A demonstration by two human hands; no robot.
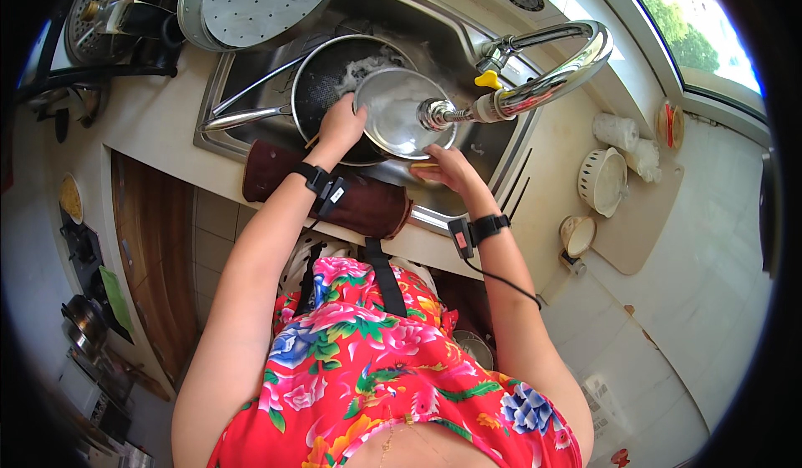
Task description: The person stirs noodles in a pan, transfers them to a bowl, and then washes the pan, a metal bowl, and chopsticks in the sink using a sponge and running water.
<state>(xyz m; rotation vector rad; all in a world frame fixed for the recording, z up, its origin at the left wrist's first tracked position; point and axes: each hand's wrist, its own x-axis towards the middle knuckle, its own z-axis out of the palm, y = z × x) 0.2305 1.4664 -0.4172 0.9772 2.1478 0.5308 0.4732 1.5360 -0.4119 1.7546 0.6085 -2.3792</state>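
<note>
Under the running-height spray head of the chrome faucet (435,115), a round, shiny metal bowl (391,114) is held tilted over the sink. My left hand (340,128) grips its left rim. At the lower right rim, my right hand (450,168) touches the bowl, with a thin yellow piece (425,165), perhaps a sponge, at its fingers. Behind the bowl a dark frying pan (316,86) with a honeycomb-patterned inside rests in the steel sink (482,173). The pan's metal handle (245,118) points left. Whitish foam or water shows in the pan; the spray head hides part of the bowl.
A dark red rolled covering (326,189) lies along the sink's front edge. A large perforated steamer pot (263,4) stands at back left. Two dark chopsticks (519,183) lie right of the sink. Farther right are a white basket (603,180), a small cup (577,235) and a cutting board (645,230).
</note>
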